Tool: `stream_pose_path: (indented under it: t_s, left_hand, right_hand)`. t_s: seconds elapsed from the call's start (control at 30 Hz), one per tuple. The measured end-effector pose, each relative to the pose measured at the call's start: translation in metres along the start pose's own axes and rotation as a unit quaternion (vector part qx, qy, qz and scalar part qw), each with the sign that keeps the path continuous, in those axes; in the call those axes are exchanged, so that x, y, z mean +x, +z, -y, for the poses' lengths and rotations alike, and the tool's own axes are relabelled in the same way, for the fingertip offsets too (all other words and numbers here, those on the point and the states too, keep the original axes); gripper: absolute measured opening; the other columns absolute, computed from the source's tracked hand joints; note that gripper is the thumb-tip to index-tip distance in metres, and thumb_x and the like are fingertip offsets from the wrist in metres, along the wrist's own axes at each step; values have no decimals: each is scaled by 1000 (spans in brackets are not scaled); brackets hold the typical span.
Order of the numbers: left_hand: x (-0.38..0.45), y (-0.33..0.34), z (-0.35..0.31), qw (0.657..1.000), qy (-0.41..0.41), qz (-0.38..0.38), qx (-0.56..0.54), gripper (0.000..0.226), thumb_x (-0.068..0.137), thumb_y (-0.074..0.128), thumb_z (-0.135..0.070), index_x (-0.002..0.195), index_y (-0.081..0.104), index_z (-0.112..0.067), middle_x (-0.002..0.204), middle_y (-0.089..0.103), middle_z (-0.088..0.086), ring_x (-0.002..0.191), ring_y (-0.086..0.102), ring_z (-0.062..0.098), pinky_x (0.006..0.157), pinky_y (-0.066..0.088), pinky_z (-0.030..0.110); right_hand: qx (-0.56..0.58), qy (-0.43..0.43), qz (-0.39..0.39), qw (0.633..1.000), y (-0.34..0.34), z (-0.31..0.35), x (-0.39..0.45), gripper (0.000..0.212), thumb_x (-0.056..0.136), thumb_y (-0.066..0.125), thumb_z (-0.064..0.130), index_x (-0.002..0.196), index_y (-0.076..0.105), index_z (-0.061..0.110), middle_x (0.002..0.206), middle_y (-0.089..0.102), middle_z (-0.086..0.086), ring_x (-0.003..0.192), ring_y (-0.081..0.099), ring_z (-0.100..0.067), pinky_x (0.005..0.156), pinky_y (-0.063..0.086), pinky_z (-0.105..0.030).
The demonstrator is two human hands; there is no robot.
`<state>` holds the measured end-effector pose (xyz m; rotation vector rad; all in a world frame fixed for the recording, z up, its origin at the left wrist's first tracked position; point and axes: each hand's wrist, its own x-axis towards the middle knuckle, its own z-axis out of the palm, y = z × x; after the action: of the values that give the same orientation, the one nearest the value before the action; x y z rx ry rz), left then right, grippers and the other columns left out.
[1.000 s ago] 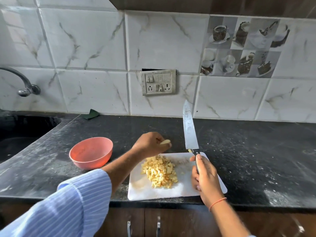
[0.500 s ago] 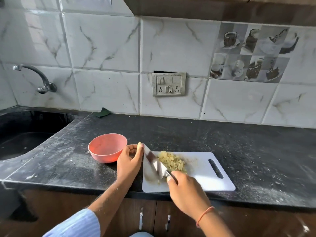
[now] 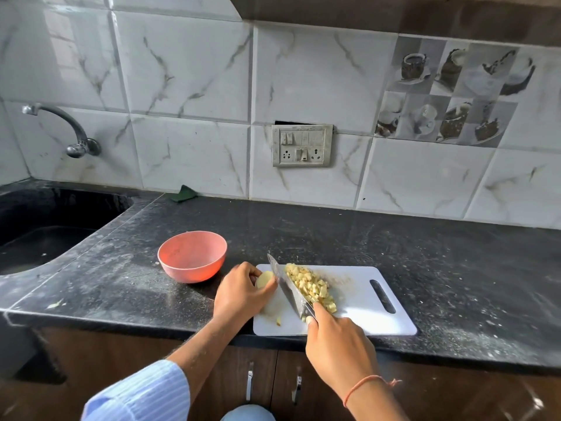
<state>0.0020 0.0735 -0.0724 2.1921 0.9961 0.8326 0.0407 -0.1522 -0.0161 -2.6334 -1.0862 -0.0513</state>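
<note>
A white cutting board [image 3: 361, 317] lies at the front edge of the dark counter. On it sits a heap of small yellow diced pieces [image 3: 312, 287]. My right hand [image 3: 337, 344] grips the handle of a kitchen knife [image 3: 285, 287], whose blade rests edge-down on the board along the left side of the heap. My left hand [image 3: 239, 296] holds a pale round slice [image 3: 263, 279] at the board's left end, just left of the blade. One stray cube [image 3: 278, 322] lies near the board's front edge.
An empty pink bowl [image 3: 192, 256] stands on the counter [image 3: 455, 268] just left of the board. A black sink [image 3: 39, 235] with a wall tap [image 3: 65, 126] is at the far left. A green scrub pad [image 3: 183, 194] lies by the wall. A switch panel [image 3: 302, 145] sits on the tiles.
The knife came down from upright onto the board and has shifted against the left side of the diced heap. My left hand moved to the board's left end with the slice.
</note>
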Motion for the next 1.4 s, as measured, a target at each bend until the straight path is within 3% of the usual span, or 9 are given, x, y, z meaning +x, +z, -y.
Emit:
stream_pose_path:
  t_s: [0.13, 0.33, 0.53, 0.7, 0.9, 1.03, 1.13, 1.3, 1.4]
  left_hand:
    - [0, 1, 4, 996, 15, 44, 71, 62, 68, 63, -89, 96, 60, -35, 96, 60, -17, 92, 59, 7, 75, 52, 31]
    - [14, -20, 26, 978, 94, 177, 60, 74, 87, 66, -64, 153, 49, -35, 114, 52, -18, 108, 55, 7, 93, 46, 25]
    - [25, -21, 25, 969, 124, 197, 77, 51, 89, 68, -65, 137, 64, -46, 114, 52, -24, 97, 60, 0, 82, 49, 20]
    - [17, -16, 28, 987, 116, 104, 48, 31, 84, 73, -65, 102, 74, -40, 93, 60, -17, 78, 61, 3, 67, 51, 26]
    - [14, -17, 31, 994, 111, -4, 22, 32, 95, 69, -48, 71, 57, -31, 76, 59, -13, 65, 56, 7, 59, 41, 26]
    - [8, -24, 27, 990, 128, -67, -9, 24, 98, 69, -46, 80, 66, -31, 82, 59, -15, 70, 59, 6, 62, 47, 24]
    - [5, -25, 29, 979, 200, -39, -18, 15, 95, 76, -47, 101, 79, -34, 90, 60, -19, 74, 62, 6, 65, 52, 21]
    - [2, -17, 32, 962, 263, 71, 29, 40, 88, 73, -63, 121, 79, -41, 98, 57, -21, 91, 57, 3, 69, 52, 25]
    - [6, -18, 31, 965, 239, 109, 25, 61, 83, 70, -72, 134, 71, -38, 107, 56, -23, 105, 56, 0, 84, 53, 25]
  right_hand:
    - [33, 16, 23, 999, -1, 0, 3, 39, 110, 34, 42, 145, 49, 30, 116, 73, 0, 106, 68, -22, 86, 53, -35]
    - [81, 17, 15, 996, -5, -3, 7, 26, 110, 36, 38, 121, 57, 29, 110, 75, 1, 91, 65, -23, 71, 43, -37]
    - [117, 25, 23, 993, -4, 2, 1, 20, 108, 38, 34, 115, 56, 29, 102, 73, 0, 91, 65, -26, 72, 46, -40]
    - [125, 41, 39, 991, 3, 8, -3, 29, 109, 36, 40, 132, 53, 32, 113, 73, 1, 104, 67, -24, 77, 43, -36]
    - [143, 78, 59, 985, 5, 23, -11, 48, 110, 28, 52, 155, 38, 38, 140, 63, 6, 127, 59, -22, 99, 45, -34]
    - [121, 71, 74, 987, 7, 32, -15, 51, 111, 28, 50, 159, 34, 35, 146, 61, 5, 133, 57, -22, 106, 46, -35]
    - [76, 52, 66, 994, 10, 36, -16, 52, 112, 25, 48, 161, 28, 33, 138, 67, 3, 125, 63, -22, 100, 50, -36]
    - [35, 31, 20, 999, 9, 26, -6, 47, 113, 28, 43, 157, 33, 28, 113, 73, 3, 95, 67, -15, 71, 48, -24]
    - [34, 28, 14, 999, 4, 20, -1, 40, 113, 31, 40, 150, 39, 28, 111, 74, 1, 102, 70, -18, 78, 55, -29]
